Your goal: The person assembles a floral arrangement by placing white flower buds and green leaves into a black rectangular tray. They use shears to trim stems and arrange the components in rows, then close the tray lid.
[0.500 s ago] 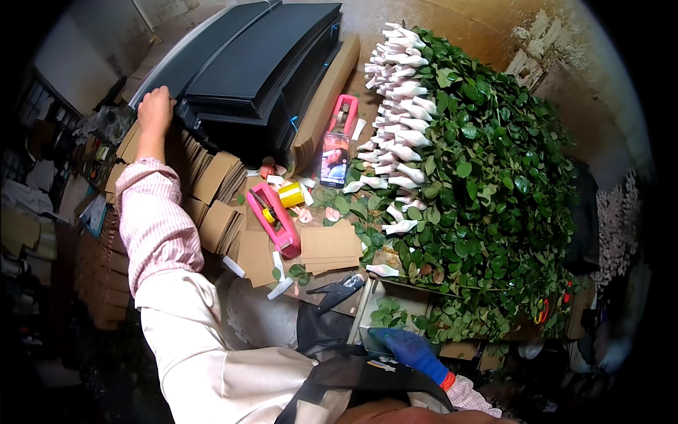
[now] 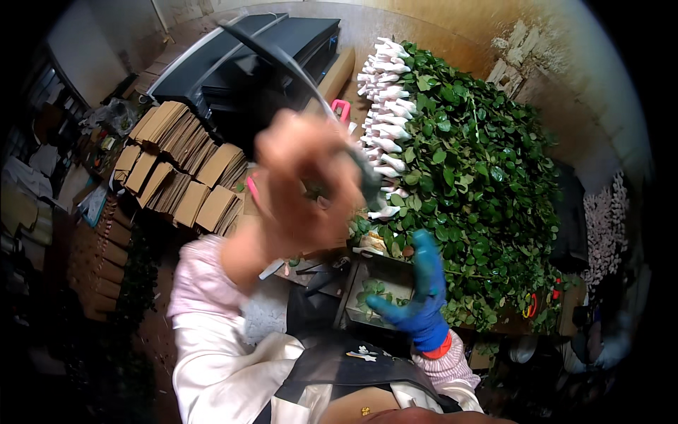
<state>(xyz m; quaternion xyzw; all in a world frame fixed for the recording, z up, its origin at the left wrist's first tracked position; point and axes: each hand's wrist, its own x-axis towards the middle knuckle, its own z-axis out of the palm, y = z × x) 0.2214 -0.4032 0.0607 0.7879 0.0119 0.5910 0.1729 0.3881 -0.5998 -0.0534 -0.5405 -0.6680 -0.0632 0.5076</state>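
Note:
My bare left hand (image 2: 307,184) is raised over the bench, smeared by motion, with its fingers curled. It grips a dark sheet (image 2: 282,60), seen nearly edge-on as a bent strip that rises toward the upper left. Behind it lies the pile of dark sheets (image 2: 187,79). My right hand (image 2: 424,300), in a blue glove, is open with thumb and fingers apart, holding nothing. It hovers over the right side of a metal bin (image 2: 351,300) with loose leaves in it. Close beyond it lies a heap of leafy stems (image 2: 480,198) with buds in white net sleeves (image 2: 388,131).
Stacks of folded brown cardboard pieces (image 2: 173,134) stand at the left. A pink tape dispenser (image 2: 341,109) is partly hidden behind my left hand. A dark hand tool (image 2: 328,274) lies at the bench's near edge. More net-sleeved buds (image 2: 604,237) are at the far right.
My left hand has come from the dark pile toward the middle, bringing a dark sheet. My gloved right hand has lifted and spread its fingers. The view has shifted slightly.

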